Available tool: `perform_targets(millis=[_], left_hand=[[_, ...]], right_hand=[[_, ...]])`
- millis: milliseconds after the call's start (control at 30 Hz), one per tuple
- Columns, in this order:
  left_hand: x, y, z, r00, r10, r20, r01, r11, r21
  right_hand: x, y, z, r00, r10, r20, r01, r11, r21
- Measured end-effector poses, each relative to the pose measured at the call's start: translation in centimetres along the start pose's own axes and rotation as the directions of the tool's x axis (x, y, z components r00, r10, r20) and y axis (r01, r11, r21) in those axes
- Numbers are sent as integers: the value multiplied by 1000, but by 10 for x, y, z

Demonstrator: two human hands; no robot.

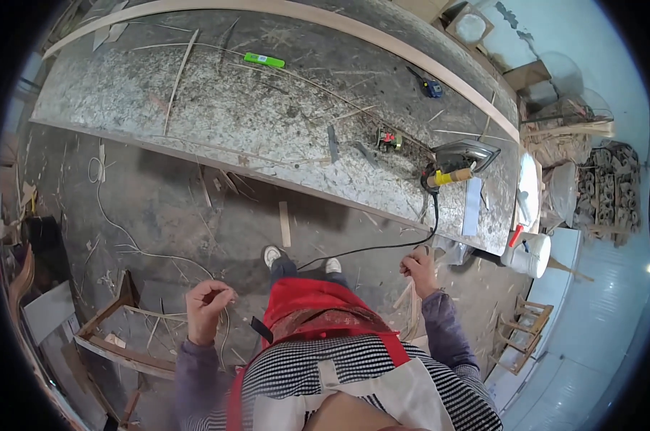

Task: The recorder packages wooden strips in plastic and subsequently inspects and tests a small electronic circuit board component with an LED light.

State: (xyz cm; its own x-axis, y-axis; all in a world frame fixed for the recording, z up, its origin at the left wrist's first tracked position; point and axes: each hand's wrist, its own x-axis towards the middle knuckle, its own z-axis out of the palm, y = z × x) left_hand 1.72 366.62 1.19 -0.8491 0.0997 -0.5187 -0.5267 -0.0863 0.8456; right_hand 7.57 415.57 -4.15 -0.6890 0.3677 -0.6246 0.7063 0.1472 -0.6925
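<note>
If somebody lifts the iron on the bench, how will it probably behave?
The iron is probably heavy for its size, since its body looks metallic. It should feel stiff, but its thin black cord, running over the edge of the bench, looks flexible and may drag behind.

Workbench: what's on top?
On the workbench: corded iron-like tool, small red-and-black item, blue item, green item, long pale wooden strip, thin scraps. Surface directly beneath them is covered, so can't tell.

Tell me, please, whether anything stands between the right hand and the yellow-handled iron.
Yes: in this view, a black cord and the near edge of the workbench lie between the right hand and the yellow-handled iron.
</note>
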Motion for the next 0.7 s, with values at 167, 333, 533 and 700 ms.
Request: perform_targets(millis=[167,333,533,700], left_hand=[[-29,-22,3,996,-27,-90,22,998,-55],[-64,-49,22,993,36,-108,-41,998,-39],[-102,-74,77,994,-82,-75,68,984,-167],[-75,-67,68,992,-113,-56,106,988,-114]], right_hand=[[22,34,7,999,-5,37,6,1000,-14],[66,49,-2,985,-170,37,170,985,-3],[112,13,36,980,-201,5,197,965,176],[161,-59,59,972,-149,-184,216,874,435]])
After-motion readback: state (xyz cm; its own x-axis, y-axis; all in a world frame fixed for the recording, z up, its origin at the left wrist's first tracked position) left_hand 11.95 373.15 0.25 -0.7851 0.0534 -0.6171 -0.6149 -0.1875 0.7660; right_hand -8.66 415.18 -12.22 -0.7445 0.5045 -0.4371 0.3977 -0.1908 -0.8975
